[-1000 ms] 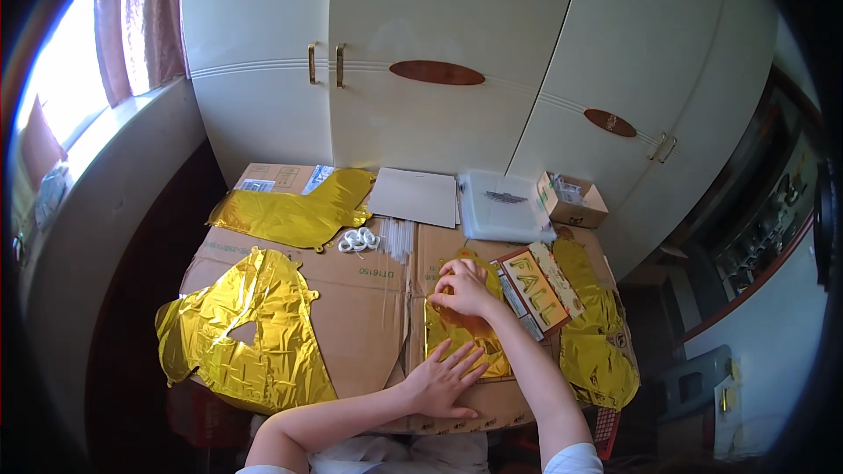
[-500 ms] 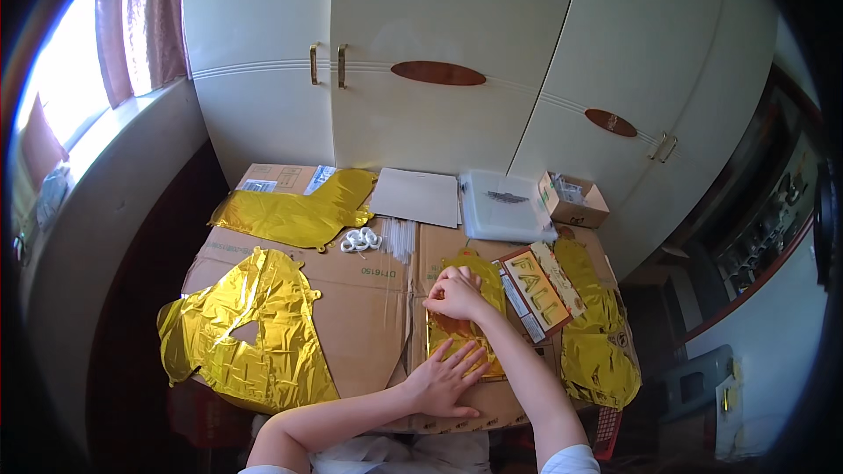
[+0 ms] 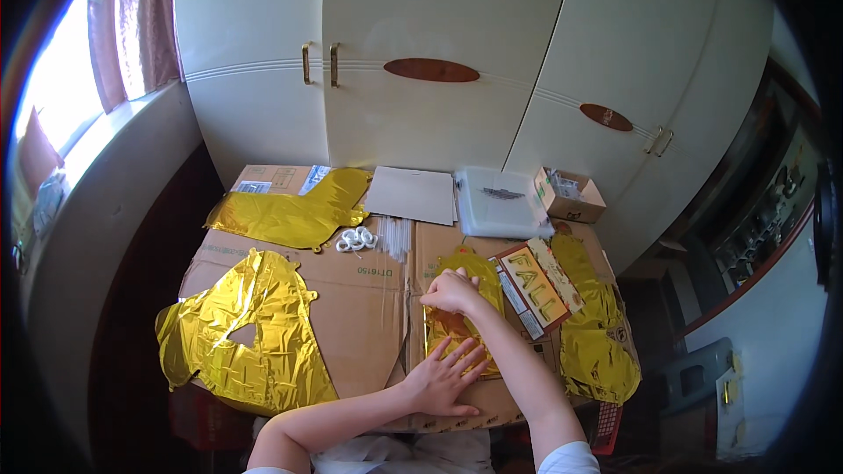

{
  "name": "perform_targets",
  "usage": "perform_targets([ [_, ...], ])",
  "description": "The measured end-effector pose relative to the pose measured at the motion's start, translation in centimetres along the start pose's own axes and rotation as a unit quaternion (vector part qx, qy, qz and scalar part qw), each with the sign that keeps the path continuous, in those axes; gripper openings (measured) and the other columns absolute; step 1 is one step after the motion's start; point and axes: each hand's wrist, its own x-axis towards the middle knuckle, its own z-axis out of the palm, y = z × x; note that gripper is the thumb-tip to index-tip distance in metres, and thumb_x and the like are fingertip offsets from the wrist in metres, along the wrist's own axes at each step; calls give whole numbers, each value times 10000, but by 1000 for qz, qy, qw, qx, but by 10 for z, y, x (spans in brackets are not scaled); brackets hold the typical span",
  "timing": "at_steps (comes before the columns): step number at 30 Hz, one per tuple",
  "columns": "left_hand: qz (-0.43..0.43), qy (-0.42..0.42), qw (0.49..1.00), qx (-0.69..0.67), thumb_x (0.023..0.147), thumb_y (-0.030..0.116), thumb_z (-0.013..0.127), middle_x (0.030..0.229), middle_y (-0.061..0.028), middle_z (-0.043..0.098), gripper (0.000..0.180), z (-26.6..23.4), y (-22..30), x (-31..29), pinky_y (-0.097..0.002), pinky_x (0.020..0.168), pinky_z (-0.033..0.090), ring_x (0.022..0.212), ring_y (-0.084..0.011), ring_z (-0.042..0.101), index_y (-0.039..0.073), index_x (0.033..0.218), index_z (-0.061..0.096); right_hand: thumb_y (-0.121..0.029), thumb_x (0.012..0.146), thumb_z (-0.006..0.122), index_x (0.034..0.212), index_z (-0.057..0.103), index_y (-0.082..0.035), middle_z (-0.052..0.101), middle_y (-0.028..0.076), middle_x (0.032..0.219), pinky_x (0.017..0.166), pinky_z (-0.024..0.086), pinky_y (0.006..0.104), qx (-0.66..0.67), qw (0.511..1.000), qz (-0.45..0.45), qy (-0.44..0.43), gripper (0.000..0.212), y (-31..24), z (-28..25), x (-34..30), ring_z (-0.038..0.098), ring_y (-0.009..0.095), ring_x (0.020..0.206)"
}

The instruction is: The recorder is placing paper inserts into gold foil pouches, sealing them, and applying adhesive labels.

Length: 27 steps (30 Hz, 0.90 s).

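Observation:
A flat gold foil balloon (image 3: 492, 303) lies on the cardboard in front of me, with both hands over it. My left hand (image 3: 445, 379) rests with fingers spread on its near end, and my palm reaches the cardboard. Farther up the foil is my right hand (image 3: 450, 290), its fingers curled and pressed together; whatever they pinch is hidden. Just right of that hand lies a flat printed package (image 3: 537, 288) with yellow lettering, tilted, partly against another gold foil balloon (image 3: 599, 360).
Two more gold foil balloons, a large one (image 3: 272, 355) and a long one (image 3: 277, 218), lie at left. White ribbon rolls (image 3: 356, 240), clear straws (image 3: 394, 237), grey card sheets (image 3: 411, 195), a translucent plastic case (image 3: 502, 219) and a small open box (image 3: 571, 202) stand along the back.
The whole view has shifted slightly. My hands keep nearly the same places on the foil, left one spread and right one curled.

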Motion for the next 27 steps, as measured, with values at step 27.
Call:
perform_targets([
  [27, -3, -2, 1000, 30, 893, 757, 284, 1565, -167, 286, 913, -3, 3, 0, -566, 1165, 145, 1472, -328, 207, 95, 1522, 280, -473, 830, 650, 1146, 605, -179, 599, 42, 1219, 1003, 311, 484, 27, 993, -75, 81, 434, 85, -12, -21, 540, 222, 1191],
])
